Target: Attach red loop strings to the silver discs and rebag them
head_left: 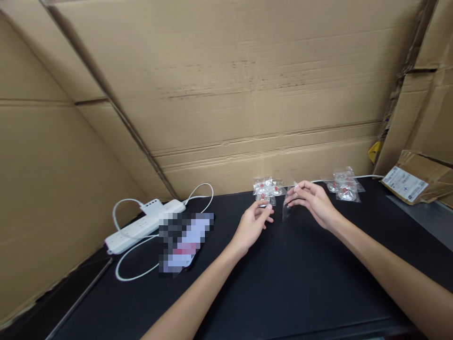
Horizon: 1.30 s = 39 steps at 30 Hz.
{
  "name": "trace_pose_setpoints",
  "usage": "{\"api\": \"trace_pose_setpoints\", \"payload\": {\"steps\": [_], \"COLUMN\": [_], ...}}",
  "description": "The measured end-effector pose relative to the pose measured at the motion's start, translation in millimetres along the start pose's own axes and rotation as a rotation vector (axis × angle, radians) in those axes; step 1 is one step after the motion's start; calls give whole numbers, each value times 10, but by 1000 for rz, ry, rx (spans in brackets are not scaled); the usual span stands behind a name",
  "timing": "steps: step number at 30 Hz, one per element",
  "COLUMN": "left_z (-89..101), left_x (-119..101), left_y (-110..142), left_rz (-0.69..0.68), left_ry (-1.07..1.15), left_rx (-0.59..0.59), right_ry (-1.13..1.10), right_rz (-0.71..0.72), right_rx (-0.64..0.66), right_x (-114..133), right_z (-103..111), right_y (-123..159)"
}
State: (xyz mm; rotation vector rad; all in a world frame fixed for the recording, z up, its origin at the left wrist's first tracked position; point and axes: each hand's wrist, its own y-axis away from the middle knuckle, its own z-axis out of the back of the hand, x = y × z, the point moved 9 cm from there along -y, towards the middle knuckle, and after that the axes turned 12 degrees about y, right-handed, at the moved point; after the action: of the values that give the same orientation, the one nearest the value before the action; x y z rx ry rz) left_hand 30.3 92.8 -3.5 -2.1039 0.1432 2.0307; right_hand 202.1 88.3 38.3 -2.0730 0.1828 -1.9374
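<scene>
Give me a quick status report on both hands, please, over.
Right hand pinching clear bag. Left hand at left packet pile, grip unclear. White cable along cardboard wall, beyond right hand.

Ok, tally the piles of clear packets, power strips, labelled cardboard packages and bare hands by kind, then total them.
Piles of clear packets: 2 (left pile, right pile)
Power strip: 1
Labelled cardboard package: 1
Bare hands: 2 (left hand, right hand)
Total: 6
Packets within the piles overlap too much to count singly.
</scene>
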Motion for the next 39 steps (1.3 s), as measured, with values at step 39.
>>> {"api": "trace_pose_setpoints", "payload": {"steps": [39], "left_z": [75], "left_x": [-270], "left_y": [26], "left_rz": [27], "left_ry": [450], "left_rx": [29], "right_ry": [-56], "right_rz": [-252], "right_rx": [187], "right_x": [-419], "right_z": [-421], "right_y": [215]}}
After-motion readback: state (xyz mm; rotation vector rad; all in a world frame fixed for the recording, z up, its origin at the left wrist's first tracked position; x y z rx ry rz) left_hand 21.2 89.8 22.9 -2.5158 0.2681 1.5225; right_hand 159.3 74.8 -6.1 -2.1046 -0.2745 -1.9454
